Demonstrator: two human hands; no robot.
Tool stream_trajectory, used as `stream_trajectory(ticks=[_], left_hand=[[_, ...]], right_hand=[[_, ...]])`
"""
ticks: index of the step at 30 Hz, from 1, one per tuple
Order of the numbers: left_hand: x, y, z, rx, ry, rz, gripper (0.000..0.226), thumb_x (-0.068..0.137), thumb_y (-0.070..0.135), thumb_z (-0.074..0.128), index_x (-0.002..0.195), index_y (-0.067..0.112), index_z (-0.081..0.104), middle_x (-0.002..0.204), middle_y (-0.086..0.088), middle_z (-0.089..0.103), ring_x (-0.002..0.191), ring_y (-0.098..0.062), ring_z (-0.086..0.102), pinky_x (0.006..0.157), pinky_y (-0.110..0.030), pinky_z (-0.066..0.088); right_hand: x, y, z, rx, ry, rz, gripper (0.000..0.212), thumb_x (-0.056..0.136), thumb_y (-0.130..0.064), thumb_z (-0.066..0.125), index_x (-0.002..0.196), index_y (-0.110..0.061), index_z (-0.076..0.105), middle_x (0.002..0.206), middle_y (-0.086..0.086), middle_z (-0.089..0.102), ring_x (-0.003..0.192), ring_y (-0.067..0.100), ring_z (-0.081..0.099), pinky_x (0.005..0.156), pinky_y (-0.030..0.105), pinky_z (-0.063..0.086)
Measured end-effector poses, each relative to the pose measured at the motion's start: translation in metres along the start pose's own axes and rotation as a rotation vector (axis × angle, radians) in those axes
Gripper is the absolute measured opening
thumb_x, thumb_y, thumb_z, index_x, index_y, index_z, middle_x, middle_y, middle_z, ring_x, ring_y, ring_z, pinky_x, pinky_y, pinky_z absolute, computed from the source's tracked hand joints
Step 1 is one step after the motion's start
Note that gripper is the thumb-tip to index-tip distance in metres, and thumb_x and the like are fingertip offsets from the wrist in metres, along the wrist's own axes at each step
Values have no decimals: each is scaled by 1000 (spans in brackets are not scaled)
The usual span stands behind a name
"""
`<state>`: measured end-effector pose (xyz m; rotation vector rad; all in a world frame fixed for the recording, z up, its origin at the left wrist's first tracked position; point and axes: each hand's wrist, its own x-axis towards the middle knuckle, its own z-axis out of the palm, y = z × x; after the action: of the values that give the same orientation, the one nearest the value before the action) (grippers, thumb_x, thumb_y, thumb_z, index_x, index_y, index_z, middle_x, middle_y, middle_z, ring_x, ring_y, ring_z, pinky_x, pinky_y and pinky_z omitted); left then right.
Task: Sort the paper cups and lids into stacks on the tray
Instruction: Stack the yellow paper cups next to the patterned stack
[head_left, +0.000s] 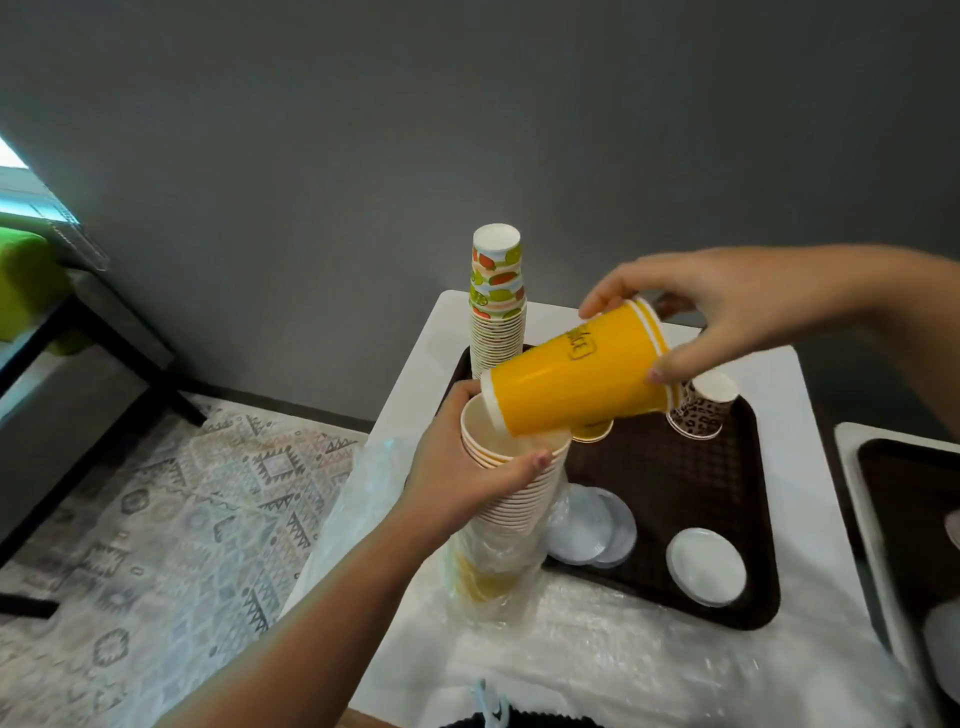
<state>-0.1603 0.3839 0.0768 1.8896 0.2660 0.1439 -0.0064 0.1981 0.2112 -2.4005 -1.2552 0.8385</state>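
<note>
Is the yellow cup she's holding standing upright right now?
No, the yellow cup lies tilted nearly on its side in the right hand.

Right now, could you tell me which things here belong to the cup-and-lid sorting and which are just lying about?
Belong to the job:
- yellow cups in the right hand
- cup stack in the left hand
- fruit-print stack
- leopard-print cup
- white lids
- brown tray

Lying about:
- plastic wrap
- patterned rug
- second tray
</note>
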Motion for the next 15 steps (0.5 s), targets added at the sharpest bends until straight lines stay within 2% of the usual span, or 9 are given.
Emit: stream_trajectory(ticks=[2, 4, 6, 8, 12, 15], left_hand=[[3, 0, 1, 2, 7, -9, 74, 42, 64, 69, 108, 41, 42, 112, 14, 57, 104, -8, 59, 86, -25, 53], [4, 0, 2, -1, 18, -6, 73, 43, 64, 69, 108, 41, 44, 111, 18, 57, 104, -5, 58, 84, -22, 52], [7, -1, 3, -14, 35, 2, 74, 44, 62, 70, 110, 38, 47, 111, 17, 58, 104, -5, 58, 82, -21, 51], [10, -3, 2, -31, 51, -1, 77, 44, 61, 72, 113, 34, 49, 112, 15, 60, 104, -6, 59, 81, -21, 51], [14, -4, 3, -13, 46, -25, 81, 42, 63, 71, 114, 36, 48, 112, 18, 57, 105, -3, 56, 79, -16, 51], [15, -4, 3, -15, 43, -29, 81, 42, 62, 71, 114, 35, 48, 112, 18, 58, 105, -3, 56, 79, -17, 51]], right_hand=[[5, 14, 11, -80, -28, 3, 69, 69, -36, 81, 121, -51, 38, 128, -19, 43, 113, 6, 49, 91, 27, 50], [14, 22, 29, -68, 0, -30, 78, 67, -34, 83, 131, -39, 37, 129, -17, 46, 114, 4, 48, 87, 16, 47], [26, 31, 46, 27, 59, -74, 84, 64, -35, 85, 134, -32, 38, 128, -15, 51, 114, 5, 50, 90, 20, 47], [41, 43, 57, 201, 189, -56, 84, 64, -33, 85, 134, -32, 39, 129, -12, 53, 115, 8, 52, 92, 28, 48], [78, 71, 76, 580, 552, 129, 88, 69, -28, 82, 140, -31, 30, 137, -4, 49, 118, 14, 48, 96, 34, 43], [100, 94, 100, 691, 630, 225, 89, 71, -27, 81, 142, -28, 28, 140, -2, 46, 120, 15, 47, 95, 34, 41]])
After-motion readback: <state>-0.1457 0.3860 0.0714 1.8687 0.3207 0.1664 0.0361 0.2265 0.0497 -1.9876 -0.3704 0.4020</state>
